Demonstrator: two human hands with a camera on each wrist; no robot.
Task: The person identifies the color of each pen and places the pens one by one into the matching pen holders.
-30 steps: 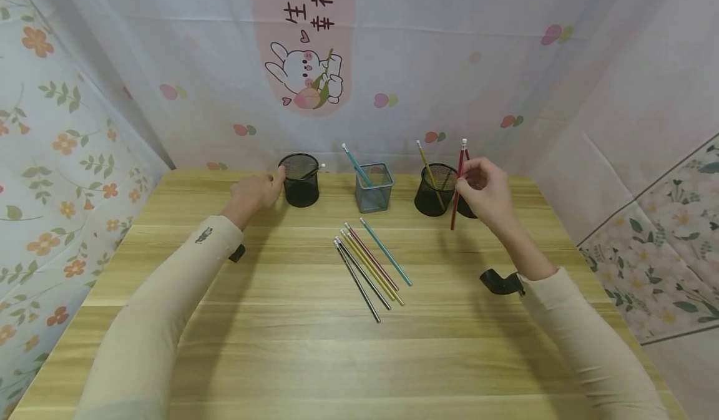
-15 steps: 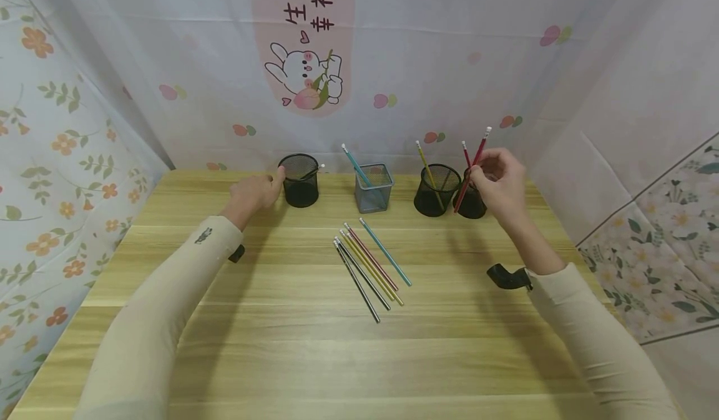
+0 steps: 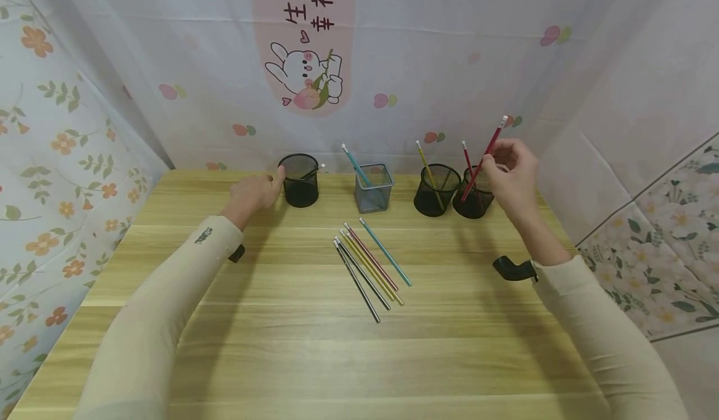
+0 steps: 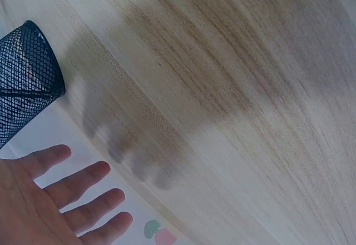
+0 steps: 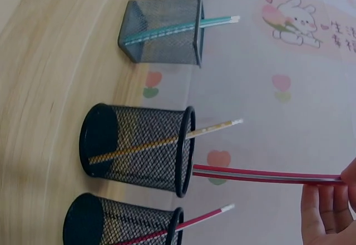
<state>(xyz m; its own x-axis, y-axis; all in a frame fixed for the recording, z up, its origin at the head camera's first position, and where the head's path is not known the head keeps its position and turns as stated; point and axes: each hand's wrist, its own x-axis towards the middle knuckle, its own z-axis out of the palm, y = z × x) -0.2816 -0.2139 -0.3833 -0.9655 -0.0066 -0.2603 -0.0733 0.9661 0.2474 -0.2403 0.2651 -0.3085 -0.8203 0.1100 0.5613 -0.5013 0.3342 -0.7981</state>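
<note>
My right hand (image 3: 513, 176) pinches a red pencil (image 3: 494, 138), eraser end up and tilted. Its lower end overlaps the rightmost black mesh cup (image 3: 474, 210) in the head view. Another red pencil (image 3: 465, 155) leans inside that cup. In the right wrist view, thumb and fingers hold the red pencil (image 5: 267, 176) near one end. My left hand (image 3: 254, 194) is beside the left black mesh cup (image 3: 301, 195), thumb at its rim. The left wrist view shows that hand (image 4: 39, 211) with fingers extended and spread, close to the mesh cup (image 4: 25, 78).
Between the outer cups stand a grey square mesh holder (image 3: 372, 203) with a teal pencil (image 3: 351, 158) and a black mesh cup (image 3: 429, 205) with a yellow pencil (image 3: 424, 158). Several pencils, including a teal one (image 3: 385, 251), lie mid-table. A printed cloth (image 3: 438, 64) hangs behind.
My right hand has moved right and slightly back with the red pencil, which has tilted from nearly upright to leaning right over the rightmost cup. The left hand has stayed in place.
</note>
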